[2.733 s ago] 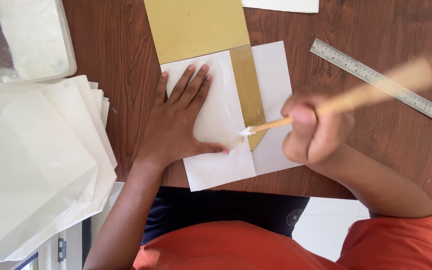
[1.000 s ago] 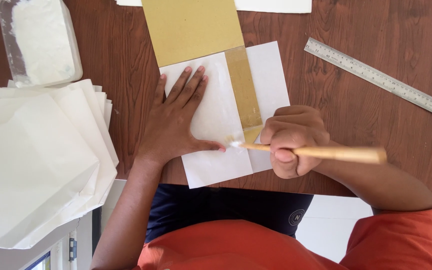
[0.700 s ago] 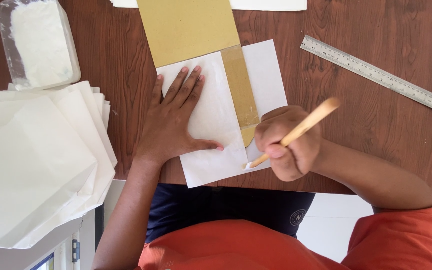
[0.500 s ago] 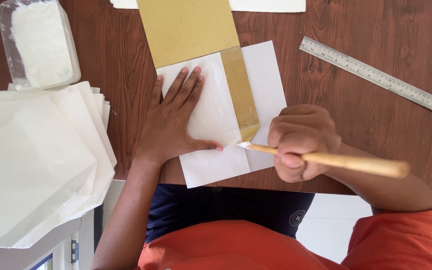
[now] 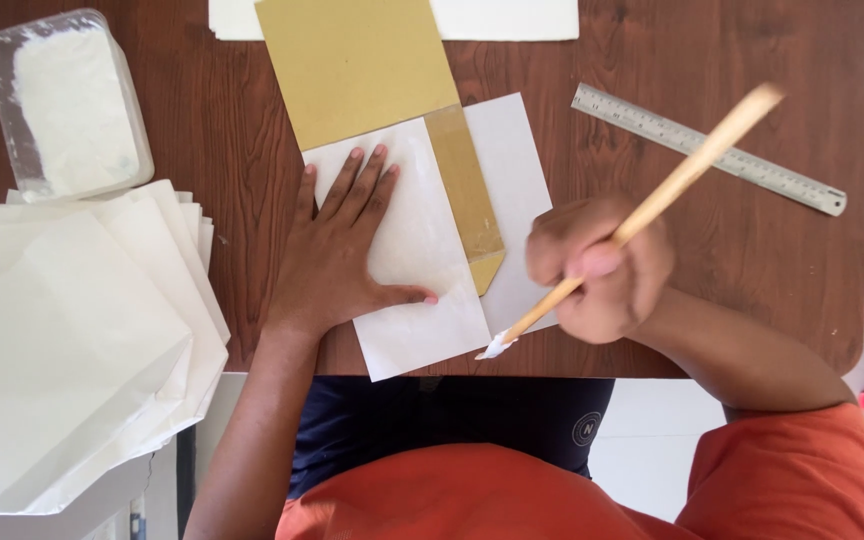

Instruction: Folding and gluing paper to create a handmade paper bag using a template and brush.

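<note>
Since half a second ago the brush has swung from nearly level to steeply tilted, and its white tip has slid down to the near edge of the white sheet. The right hand keeps a closed grip on the brush handle. The left hand lies flat and open on the sheet, pinning it to the worktop beside the tan strip.

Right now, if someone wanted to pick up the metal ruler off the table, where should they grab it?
Probably by its far-right end, coming from the right. The ruler lies flat and thin on the table, slanting down toward the table's right edge, so that end is nearest the edge and easiest to tip or slide up. The middle sits partly under the brush in the right hand.
</note>
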